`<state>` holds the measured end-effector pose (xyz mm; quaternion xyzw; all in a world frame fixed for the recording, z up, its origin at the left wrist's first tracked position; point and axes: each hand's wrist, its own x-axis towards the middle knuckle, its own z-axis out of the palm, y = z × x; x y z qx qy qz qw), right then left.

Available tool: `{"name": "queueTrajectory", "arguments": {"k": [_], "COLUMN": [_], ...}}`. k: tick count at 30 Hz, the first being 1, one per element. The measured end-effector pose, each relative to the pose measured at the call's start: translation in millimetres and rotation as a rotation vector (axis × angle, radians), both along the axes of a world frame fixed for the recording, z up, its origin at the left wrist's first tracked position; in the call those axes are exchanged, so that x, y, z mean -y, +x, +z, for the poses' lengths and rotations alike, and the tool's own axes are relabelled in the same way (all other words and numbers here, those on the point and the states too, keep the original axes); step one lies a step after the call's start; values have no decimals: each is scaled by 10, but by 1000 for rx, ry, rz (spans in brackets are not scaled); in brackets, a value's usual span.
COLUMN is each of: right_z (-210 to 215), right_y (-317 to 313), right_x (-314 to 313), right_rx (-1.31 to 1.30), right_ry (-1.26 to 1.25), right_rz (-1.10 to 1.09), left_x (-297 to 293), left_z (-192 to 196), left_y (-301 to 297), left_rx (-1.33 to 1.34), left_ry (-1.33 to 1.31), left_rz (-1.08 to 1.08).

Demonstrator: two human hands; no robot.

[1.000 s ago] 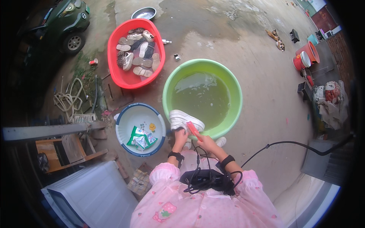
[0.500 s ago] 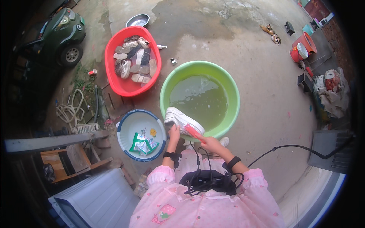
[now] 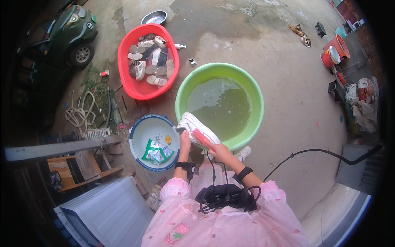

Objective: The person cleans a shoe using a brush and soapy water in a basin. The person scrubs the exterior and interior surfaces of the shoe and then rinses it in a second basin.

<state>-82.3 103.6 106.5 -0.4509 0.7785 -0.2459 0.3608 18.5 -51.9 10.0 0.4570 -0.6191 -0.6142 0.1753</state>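
White canvas sneaker has come up higher over the green plastic basin's near rim; left hand grips it, right hand clutches a red brush, mid-scrub I'd say.

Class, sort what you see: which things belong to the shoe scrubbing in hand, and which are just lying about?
In use: white shoe, red brush, left hand, right hand, green basin of water.

Lying about: red basin of shoes, coiled rope, metal bowl.

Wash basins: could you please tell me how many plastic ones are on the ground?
3: the red basin of shoes at upper left, the green basin of water in the middle, and the white basin with packets beside it.
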Motion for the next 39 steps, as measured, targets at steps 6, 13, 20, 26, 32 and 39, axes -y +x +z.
{"name": "queueTrajectory", "arguments": {"k": [6, 13, 20, 26, 32, 39], "right_z": [63, -51, 61, -35, 115, 175], "right_y": [44, 105, 76, 102, 125, 40], "right_x": [68, 399, 317, 379, 191, 418], "right_rx": [-97, -265, -269, -365, -436, -621], "right_ry": [16, -44, -2, -1, 21, 20], "right_rz": [51, -16, 3, -33, 30, 99], "left_x": [-28, 121, 96, 113, 92, 57], "left_z": [105, 138, 104, 60, 40, 72], "left_y": [-3, 31, 14, -34, -14, -31], "left_rx": [-6, 19, 94, 127, 118, 100], "left_ry": [-23, -96, -115, -207, -194, -205], "left_rz": [109, 41, 10, 1, 18, 38]}}
